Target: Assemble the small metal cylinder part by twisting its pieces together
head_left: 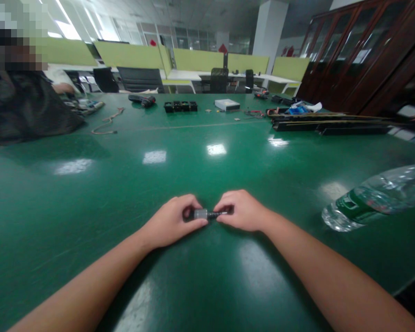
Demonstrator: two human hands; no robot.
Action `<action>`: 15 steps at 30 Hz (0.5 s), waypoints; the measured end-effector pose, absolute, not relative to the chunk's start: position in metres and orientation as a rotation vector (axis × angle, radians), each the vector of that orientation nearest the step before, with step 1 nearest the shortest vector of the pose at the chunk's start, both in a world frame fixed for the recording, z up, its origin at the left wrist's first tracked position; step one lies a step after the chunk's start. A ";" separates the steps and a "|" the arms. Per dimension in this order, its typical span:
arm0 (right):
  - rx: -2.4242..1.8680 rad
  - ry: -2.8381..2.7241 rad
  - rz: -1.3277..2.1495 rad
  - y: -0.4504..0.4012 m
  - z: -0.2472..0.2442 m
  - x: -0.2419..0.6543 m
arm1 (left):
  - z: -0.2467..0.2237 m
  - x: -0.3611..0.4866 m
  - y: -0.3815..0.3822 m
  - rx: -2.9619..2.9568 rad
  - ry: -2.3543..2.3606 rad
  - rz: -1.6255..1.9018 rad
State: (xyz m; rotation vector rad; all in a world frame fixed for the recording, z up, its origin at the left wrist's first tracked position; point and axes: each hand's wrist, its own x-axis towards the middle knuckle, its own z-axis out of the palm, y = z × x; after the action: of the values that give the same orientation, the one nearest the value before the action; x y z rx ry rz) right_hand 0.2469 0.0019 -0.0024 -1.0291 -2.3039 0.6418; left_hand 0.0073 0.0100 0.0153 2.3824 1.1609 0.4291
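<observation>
Low over the green tabletop (180,170), both hands meet at a small cylindrical tool (201,214) with a grey body, a dark ribbed neck and a thin metal tip; its exact kind is unclear. My left hand (173,219) is closed around the thicker grey end, thumb in front and fingers behind. Facing it, my right hand (244,210) pinches about the thin end of the tool, which points right into the curl of its fingers. The tool lies roughly level. Part of its left end is hidden by my left fingers.
A clear plastic bottle (363,205) with a green label lies at right. Towards the far edge are a power drill (142,100), black modules (180,106), a white box (227,105), a cable (107,122) and long black rails (297,123). Another person's dark sleeve (27,106) is at far left.
</observation>
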 end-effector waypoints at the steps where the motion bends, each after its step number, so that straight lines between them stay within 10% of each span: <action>1: -1.034 -2.305 0.641 0.002 -0.003 0.247 | 0.015 0.007 0.010 2.383 1.162 0.429; 15: -1.065 -2.276 0.673 0.004 -0.003 0.249 | 0.012 0.006 0.011 2.393 1.161 0.420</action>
State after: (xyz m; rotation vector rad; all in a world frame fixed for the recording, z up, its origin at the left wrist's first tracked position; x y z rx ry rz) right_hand 0.2487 0.0037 -0.0029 -1.0645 -2.2760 0.6731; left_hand 0.0057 0.0112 0.0122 2.3932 1.1614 0.4203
